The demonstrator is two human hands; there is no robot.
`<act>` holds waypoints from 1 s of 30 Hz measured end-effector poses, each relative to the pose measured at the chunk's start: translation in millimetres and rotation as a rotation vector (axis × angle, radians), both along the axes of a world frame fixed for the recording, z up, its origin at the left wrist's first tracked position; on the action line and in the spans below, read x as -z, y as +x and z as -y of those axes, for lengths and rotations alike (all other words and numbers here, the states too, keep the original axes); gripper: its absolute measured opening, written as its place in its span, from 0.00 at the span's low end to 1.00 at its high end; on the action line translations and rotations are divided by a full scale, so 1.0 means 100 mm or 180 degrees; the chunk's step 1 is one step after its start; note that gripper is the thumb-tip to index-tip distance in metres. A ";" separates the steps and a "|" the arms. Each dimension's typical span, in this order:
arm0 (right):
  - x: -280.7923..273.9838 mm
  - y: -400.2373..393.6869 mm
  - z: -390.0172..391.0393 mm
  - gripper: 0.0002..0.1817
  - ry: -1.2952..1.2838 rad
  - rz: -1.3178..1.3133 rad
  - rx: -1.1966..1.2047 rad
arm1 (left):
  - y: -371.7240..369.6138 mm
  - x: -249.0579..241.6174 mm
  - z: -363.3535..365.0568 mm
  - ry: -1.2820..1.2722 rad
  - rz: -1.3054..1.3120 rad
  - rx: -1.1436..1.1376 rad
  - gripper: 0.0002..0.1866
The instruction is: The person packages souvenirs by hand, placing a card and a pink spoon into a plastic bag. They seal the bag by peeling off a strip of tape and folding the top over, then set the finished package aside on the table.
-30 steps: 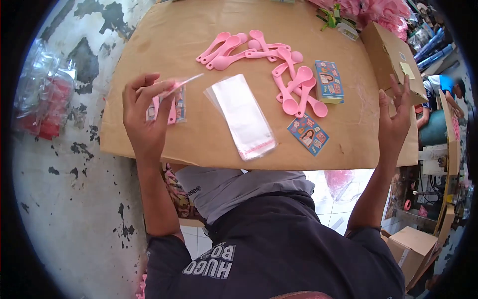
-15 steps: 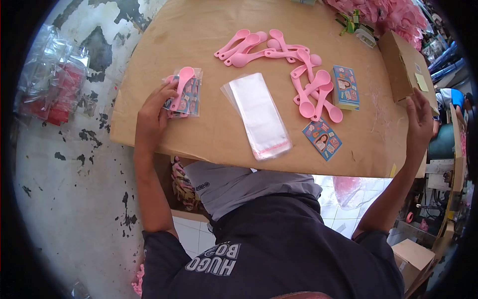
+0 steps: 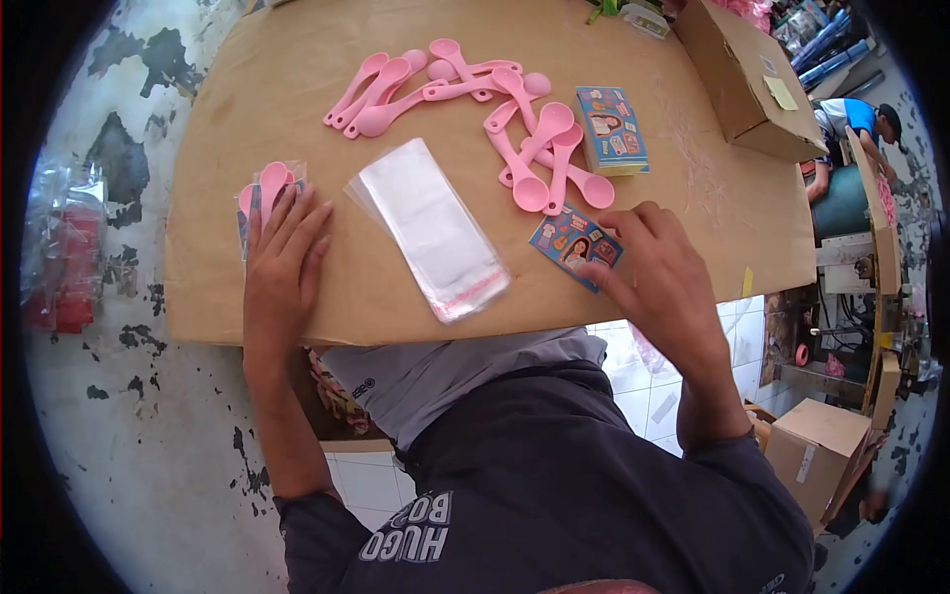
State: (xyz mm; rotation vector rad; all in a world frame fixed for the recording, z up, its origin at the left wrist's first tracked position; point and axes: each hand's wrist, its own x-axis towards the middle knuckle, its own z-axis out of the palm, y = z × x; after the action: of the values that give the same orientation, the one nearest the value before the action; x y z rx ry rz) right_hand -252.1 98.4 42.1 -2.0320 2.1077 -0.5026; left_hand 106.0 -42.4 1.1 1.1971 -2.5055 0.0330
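Observation:
My left hand point(image 3: 280, 252) lies flat with fingers stretched over packed pink spoons point(image 3: 273, 188) and a printed card in clear plastic, at the table's left side. My right hand point(image 3: 661, 272) reaches over a loose blue printed card point(image 3: 566, 241); its thumb and forefinger are curved and apart at the card's right end. The card still lies on the table. Between my hands rests a stack of clear plastic sleeves point(image 3: 426, 223). Several loose pink measuring spoons point(image 3: 554, 124) are spread beyond, some touching the card. A thick stack of the same cards point(image 3: 614, 129) stands beside them.
Brown paper covers the table point(image 3: 257, 89). At the far right is an open cardboard box point(image 3: 747, 84). Clear and red plastic bags point(image 3: 69, 247) lie left of the table. Another person point(image 3: 861, 124) is at the right, near cartons point(image 3: 816, 445) on the floor.
My right hand has moved from the cardboard box to the loose card. My left hand has flattened over the packed spoons. The whole view has shifted.

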 end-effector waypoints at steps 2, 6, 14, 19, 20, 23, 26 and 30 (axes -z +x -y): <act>0.05 0.07 -0.03 0.27 0.0030 -0.0076 0.0047 | 0.09 0.02 0.04 0.0129 -0.0033 -0.0011 0.19; 0.14 0.10 -0.05 0.31 0.0130 0.0155 0.0163 | 0.30 0.03 0.09 0.0129 -0.0017 -0.0065 0.19; 0.12 -0.11 -0.01 0.18 0.0489 0.0931 0.0006 | 0.02 -0.03 -0.11 -0.0037 -0.0951 -0.0074 0.18; 0.13 -0.17 0.03 0.14 0.0486 0.3029 0.0278 | -0.43 -0.01 -0.35 0.0143 -0.1811 0.0042 0.15; 0.12 -0.16 0.04 0.14 0.0470 0.3021 0.0266 | -0.53 -0.01 -0.40 0.0512 -0.2289 0.0047 0.13; 0.10 -0.06 0.11 0.17 0.0124 0.3431 0.0118 | -0.89 -0.10 -0.56 0.1821 -0.2954 0.0122 0.15; 0.12 0.12 0.21 0.17 -0.0101 0.3807 -0.0077 | -1.17 -0.06 -0.60 0.2819 -0.3644 0.0397 0.14; 0.13 0.26 0.29 0.14 -0.0014 0.3909 -0.0358 | -1.32 -0.16 -0.65 0.3364 -0.3938 0.0551 0.16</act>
State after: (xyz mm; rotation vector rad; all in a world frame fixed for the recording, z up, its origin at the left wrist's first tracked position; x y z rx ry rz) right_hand -225.7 69.3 29.1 -1.2089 1.1965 -1.2831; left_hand -26.4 22.2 16.9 0.7868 -1.3686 -1.6538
